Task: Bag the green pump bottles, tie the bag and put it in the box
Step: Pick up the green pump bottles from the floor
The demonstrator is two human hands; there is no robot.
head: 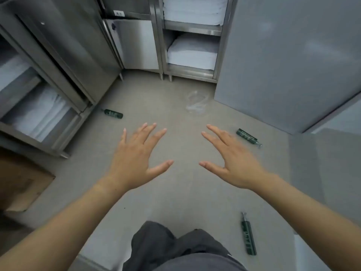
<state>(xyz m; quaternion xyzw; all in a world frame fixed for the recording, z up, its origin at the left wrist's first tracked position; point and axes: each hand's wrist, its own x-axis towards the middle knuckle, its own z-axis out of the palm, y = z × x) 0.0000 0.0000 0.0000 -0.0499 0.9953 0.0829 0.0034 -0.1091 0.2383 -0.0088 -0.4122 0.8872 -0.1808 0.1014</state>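
Observation:
Three dark green pump bottles lie flat on the grey floor: one (113,113) at the left near the steel cabinet, one (247,136) at the right just past my right hand, one (248,238) at the lower right. A crumpled clear plastic bag (196,102) lies on the floor ahead, beyond both hands. A brown cardboard box (21,180) sits at the left edge. My left hand (134,157) and my right hand (232,159) hover palm down over the floor with fingers spread, holding nothing.
Steel cabinets (64,61) with stacked white linen (192,53) stand at the left and back. A grey door panel (283,61) stands open at the right. My grey-trousered legs (175,249) are at the bottom.

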